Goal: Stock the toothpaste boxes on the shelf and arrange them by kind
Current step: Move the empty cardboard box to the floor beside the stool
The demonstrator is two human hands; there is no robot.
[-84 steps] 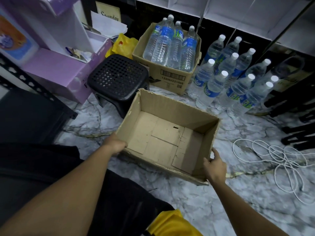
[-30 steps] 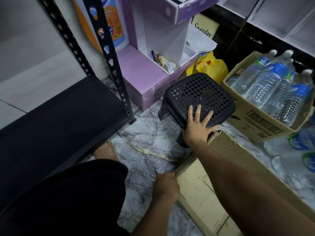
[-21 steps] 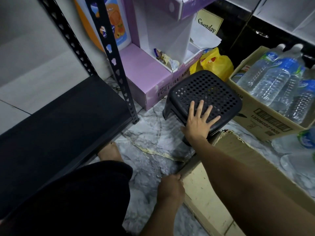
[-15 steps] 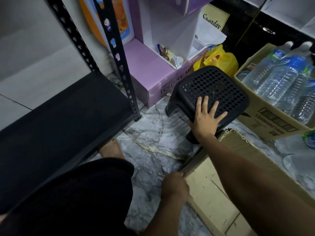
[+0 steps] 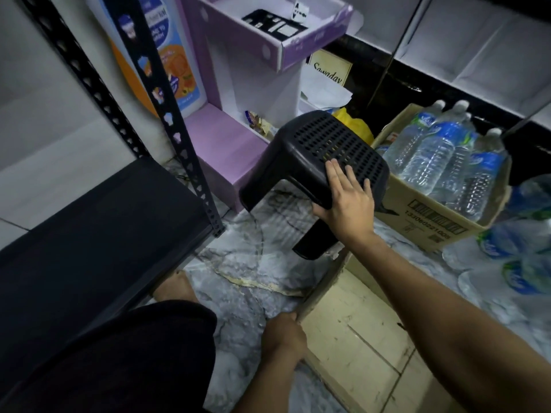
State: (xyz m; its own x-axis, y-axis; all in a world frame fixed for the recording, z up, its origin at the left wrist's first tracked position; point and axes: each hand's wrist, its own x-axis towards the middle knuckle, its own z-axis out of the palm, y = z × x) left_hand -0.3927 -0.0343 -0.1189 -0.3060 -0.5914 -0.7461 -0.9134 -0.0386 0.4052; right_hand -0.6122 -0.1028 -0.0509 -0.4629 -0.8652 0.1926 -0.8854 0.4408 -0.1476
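Marble floor (image 5: 238, 263); right grip (image 5: 348, 204), arm outstretched, clasps the tilted stool (image 5: 328, 144) by its edge; left grip (image 5: 283, 335) clenches the carton (image 5: 357, 338) rim.

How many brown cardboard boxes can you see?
2. The bottle box, full of water bottles, sits right of the black stool. The empty box lies on the floor nearer the person, its edge gripped by the left hand. Others may be hidden.
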